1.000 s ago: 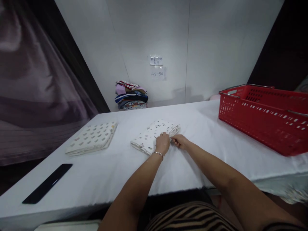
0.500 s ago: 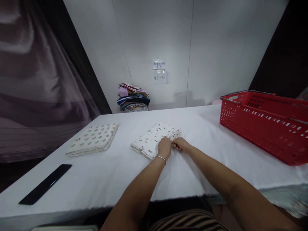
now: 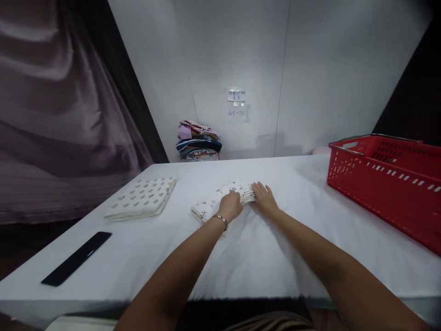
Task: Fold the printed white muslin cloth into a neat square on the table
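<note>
A folded white cloth (image 3: 214,197) with small printed motifs lies at the middle of the table. My left hand (image 3: 231,205), a bracelet at its wrist, is closed on the near edge of this cloth, with the fingertips partly hidden. At the cloth's right edge, where the layers show as a stack, my right hand (image 3: 264,197) rests with its fingers stretched out, touching the layers. Further left lies a second folded cloth (image 3: 141,197), printed with rows of grey-green shapes; neither hand touches it.
A long black flat strip (image 3: 77,259) lies at the front left of the white table (image 3: 144,262). To the right stands a red perforated basket (image 3: 386,188) with metal handles. A pile of folded fabrics (image 3: 199,141) sits by the back wall, below paper labels (image 3: 237,105).
My right hand has gone from a pinch at the cloth's near right corner to stretched fingers along its right edge. My left hand still grips the near edge. The view has shifted slightly.
</note>
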Available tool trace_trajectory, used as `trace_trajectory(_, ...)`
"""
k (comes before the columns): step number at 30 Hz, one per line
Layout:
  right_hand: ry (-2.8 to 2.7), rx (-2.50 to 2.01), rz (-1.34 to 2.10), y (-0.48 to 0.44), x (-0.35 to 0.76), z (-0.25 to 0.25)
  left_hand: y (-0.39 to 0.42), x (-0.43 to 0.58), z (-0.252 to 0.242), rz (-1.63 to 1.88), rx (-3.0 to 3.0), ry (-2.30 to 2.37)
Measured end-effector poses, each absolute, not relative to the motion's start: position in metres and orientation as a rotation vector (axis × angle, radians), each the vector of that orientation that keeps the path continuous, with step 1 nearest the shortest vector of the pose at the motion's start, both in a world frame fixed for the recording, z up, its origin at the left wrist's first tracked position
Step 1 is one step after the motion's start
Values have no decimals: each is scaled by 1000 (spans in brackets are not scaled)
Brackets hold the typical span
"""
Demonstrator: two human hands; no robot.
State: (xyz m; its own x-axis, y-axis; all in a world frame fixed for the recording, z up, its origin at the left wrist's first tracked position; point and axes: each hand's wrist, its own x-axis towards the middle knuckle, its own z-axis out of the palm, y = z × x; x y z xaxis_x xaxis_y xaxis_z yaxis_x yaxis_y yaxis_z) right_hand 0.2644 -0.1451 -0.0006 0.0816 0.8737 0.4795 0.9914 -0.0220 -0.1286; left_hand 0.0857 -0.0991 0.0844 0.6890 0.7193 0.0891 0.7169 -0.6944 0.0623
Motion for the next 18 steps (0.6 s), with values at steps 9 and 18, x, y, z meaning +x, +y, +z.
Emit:
trace_trajectory(9, -1932, -1506, -165, -155, 283, 110, -67, 26, 175, 354, 2818, 994)
trace_trajectory(18, -1519, -1279, 433, -217, 272, 226, -96, -17, 268, 237, 2457, 687)
